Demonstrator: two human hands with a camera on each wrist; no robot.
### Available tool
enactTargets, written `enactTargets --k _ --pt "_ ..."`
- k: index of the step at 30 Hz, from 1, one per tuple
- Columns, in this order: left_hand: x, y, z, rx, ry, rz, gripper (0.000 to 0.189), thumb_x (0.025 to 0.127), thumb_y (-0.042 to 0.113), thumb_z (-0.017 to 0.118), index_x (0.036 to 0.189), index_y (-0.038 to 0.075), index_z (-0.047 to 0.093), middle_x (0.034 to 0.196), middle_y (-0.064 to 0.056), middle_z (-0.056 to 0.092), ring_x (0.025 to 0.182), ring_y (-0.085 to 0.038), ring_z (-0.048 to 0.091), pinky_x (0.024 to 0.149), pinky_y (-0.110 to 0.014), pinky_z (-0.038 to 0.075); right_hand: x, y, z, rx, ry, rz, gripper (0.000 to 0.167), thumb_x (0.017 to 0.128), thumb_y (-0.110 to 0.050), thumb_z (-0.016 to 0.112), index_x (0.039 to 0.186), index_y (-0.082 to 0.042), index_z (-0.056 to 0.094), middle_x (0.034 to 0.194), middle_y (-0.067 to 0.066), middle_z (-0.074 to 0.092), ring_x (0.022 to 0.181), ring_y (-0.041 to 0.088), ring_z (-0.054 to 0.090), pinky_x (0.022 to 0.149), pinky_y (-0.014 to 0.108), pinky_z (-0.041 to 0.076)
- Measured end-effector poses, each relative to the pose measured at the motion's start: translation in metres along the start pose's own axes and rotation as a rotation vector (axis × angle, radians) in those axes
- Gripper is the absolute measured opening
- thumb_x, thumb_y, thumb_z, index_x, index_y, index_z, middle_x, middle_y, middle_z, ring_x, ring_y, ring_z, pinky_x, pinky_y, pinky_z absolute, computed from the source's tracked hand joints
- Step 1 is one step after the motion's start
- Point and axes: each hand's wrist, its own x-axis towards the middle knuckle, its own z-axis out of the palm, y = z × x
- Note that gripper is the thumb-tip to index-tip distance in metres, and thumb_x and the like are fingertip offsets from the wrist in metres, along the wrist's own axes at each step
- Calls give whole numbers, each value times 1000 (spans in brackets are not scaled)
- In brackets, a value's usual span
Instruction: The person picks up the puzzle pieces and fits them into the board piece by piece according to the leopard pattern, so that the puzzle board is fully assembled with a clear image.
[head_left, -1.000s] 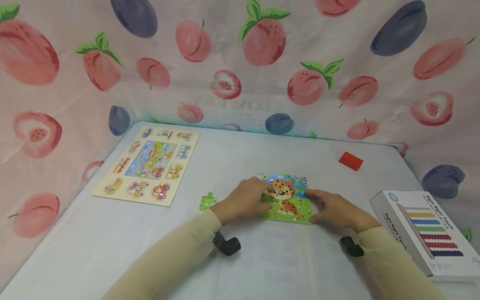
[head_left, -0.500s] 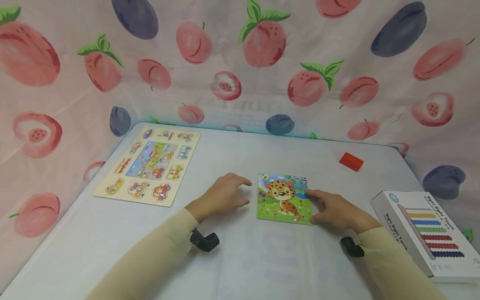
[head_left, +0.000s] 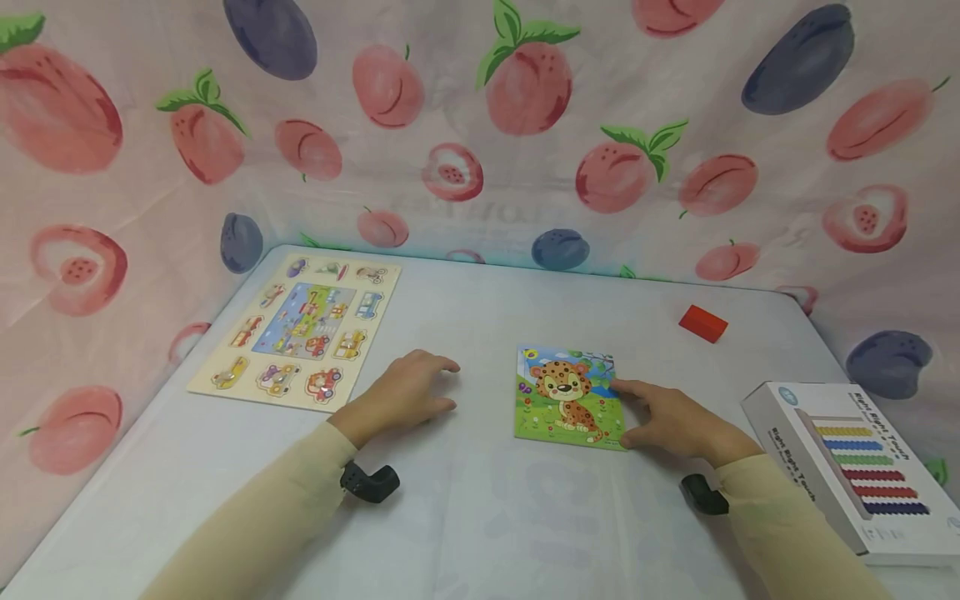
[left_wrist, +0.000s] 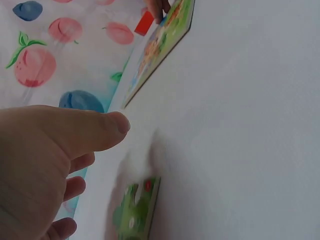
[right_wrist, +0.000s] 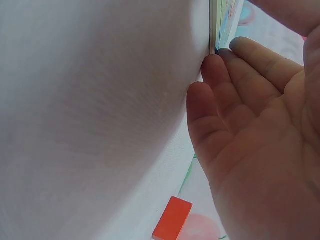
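Note:
A square leopard puzzle (head_left: 566, 400) lies on the white table in the head view. My right hand (head_left: 671, 421) is at its right side, index finger and thumb spread along that edge; in the right wrist view its fingertips are right at the puzzle's rim. Left of the puzzle, my left hand (head_left: 397, 396) hovers with nothing in it, thumb and fingers apart. Below that hand, a green jigsaw piece (left_wrist: 135, 215) shows in the left wrist view. The left hand hides this piece from the head view.
A wooden vehicle puzzle board (head_left: 303, 329) lies at the back left, close to my left wrist. A red block (head_left: 703, 323) sits at the back right. The white box (head_left: 855, 471) stands right of my right forearm. Fruit-patterned cloth (head_left: 510, 150) rises behind the table.
My left hand has drawn away from the leopard puzzle toward the left, uncovering the picture and covering the loose green jigsaw piece. The right hand has stayed at the puzzle's right edge.

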Motion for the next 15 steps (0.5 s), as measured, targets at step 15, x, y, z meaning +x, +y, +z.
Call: enactTargets --k 15 --pt "-15 -22 -1 -13 -37 -74 52 83 27 82 128 8 66 123 -6 65 108 -22 56 87 -38 46 0 0 2 19 2 -8 85 80 -27 85 151 -5 43 152 26 39 138 49 32 106 64 33"
